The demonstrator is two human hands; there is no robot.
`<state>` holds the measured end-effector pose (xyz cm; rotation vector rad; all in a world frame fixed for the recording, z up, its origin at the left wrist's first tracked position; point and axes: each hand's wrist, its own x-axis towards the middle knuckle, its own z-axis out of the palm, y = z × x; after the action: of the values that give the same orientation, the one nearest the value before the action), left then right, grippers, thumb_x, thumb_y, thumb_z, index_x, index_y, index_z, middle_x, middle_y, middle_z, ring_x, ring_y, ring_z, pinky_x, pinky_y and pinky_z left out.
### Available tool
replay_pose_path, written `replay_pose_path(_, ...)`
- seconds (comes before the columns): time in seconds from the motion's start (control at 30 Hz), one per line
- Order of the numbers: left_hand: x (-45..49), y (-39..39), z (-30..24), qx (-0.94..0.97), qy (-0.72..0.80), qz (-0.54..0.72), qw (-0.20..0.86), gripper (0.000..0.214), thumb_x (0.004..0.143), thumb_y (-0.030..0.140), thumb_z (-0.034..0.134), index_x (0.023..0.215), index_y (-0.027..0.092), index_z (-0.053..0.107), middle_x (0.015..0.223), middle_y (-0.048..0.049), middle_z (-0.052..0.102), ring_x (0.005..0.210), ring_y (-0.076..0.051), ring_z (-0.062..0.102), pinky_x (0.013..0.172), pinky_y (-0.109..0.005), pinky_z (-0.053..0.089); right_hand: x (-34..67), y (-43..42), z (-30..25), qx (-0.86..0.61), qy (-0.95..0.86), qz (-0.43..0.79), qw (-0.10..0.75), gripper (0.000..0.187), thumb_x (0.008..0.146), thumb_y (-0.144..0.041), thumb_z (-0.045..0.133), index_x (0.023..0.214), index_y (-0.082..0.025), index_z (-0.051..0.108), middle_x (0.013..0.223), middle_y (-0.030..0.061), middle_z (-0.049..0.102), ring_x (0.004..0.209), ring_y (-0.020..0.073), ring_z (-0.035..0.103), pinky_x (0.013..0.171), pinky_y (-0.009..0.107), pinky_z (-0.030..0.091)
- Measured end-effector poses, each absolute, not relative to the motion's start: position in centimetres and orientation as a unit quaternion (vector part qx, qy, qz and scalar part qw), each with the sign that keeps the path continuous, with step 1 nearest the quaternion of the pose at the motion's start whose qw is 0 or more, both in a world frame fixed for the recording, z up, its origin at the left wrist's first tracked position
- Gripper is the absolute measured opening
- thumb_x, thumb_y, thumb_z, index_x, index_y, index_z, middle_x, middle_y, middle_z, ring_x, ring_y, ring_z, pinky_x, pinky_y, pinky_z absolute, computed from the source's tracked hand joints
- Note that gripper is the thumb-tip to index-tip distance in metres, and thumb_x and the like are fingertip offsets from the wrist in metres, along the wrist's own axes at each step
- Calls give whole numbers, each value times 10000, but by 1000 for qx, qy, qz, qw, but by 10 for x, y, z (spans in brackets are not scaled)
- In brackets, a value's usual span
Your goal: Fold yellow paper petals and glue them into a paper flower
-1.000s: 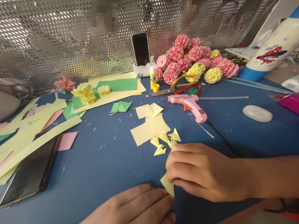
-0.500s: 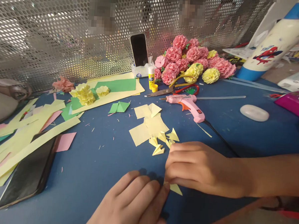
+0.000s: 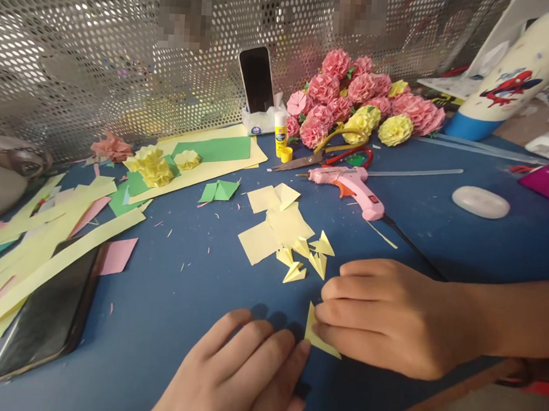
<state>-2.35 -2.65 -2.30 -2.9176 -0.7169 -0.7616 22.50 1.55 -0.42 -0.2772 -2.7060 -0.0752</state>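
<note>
A small yellow piece of paper point(image 3: 325, 344), folded to a triangle, lies on the blue table under the fingertips of my right hand point(image 3: 383, 315). That hand is closed, its fingers bunched and pressing on the paper. My left hand point(image 3: 242, 369) rests to the left with its fingers stretched on the table. Its index fingertip meets the paper's left corner, and its thumb stays apart. Just beyond my hands are several small folded yellow pieces point(image 3: 295, 272) beside flat yellow paper squares point(image 3: 288, 224).
A pink glue gun point(image 3: 358, 185), scissors point(image 3: 304, 161) and a glue stick point(image 3: 280, 135) lie farther back, before pink and yellow paper flowers point(image 3: 324, 88). Paper strips point(image 3: 64, 256) cover a dark phone point(image 3: 43, 316) at left. A white computer mouse point(image 3: 481, 201) sits at right.
My right hand has shifted slightly right along the folded paper, uncovering more of it and the small folded pieces behind. My left hand has hardly moved.
</note>
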Motion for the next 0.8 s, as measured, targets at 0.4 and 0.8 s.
replay_pose_path(0.4,-22,-27,-21,-945,-236,-227,23,257,990,261,522,1124,146,710,971,2,725,854,-155,606,909,-338,410,229,12,1,-124,-976,-40,173,329,983,-143,428,756,-179,663,815,20,665,778,171,537,633,349,364)
replay_pose_path(0.8,-17,-19,-17,-958,-233,-164,25,331,1018,323,449,1268,199,627,1139,13,699,1004,-155,579,998,-329,349,230,1,-2,-144,-969,-58,190,260,948,-226,522,704,-184,602,752,27,605,709,186,462,618,355,298)
